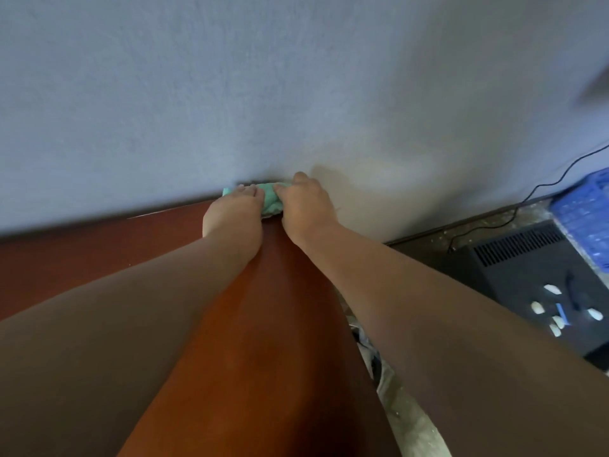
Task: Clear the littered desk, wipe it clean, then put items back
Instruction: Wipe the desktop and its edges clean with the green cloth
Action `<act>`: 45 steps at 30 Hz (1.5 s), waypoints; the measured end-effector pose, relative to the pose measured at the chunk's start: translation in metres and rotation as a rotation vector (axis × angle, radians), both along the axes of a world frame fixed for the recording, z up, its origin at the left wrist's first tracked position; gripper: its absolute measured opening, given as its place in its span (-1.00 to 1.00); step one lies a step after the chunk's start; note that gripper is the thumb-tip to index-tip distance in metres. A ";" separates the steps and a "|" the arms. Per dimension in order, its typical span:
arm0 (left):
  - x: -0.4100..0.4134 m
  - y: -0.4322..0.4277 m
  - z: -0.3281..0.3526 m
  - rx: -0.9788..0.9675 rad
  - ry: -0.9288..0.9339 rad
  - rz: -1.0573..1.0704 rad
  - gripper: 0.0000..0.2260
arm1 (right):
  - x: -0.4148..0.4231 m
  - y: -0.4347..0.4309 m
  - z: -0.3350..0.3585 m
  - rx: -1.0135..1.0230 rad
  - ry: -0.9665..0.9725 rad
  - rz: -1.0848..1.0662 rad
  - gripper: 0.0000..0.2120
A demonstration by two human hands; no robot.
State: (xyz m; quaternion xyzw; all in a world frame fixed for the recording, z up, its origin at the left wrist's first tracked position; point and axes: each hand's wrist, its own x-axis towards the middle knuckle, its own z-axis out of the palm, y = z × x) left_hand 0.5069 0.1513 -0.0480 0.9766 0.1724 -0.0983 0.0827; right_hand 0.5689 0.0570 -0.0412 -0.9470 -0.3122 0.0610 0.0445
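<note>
1. fingers point(249, 191) of the left hand point(235, 211) lie flat and close together on the green cloth point(272, 201); the right hand point(306, 206) curls round its other end.
2. the cloth sits at the desk's point(263, 324) far edge, touching the wall point(230, 77).
3. best to press hard and rub slowly along that edge.
4. the desk is smooth and red-brown; a black box point(527, 268) and a blue crate point(583, 219) sit to the right.

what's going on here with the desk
A person is wiping the desk with a green cloth, which sits at the far edge by the wall. The left grip presses flat on the cloth, and the right grip holds its other end. Off to the right, small white bits lie on a black box, next to a blue crate.
</note>
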 end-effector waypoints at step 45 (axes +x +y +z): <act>-0.475 -0.288 0.015 -0.210 0.116 0.073 -0.46 | -0.429 -0.313 0.026 -0.101 0.288 0.403 -0.55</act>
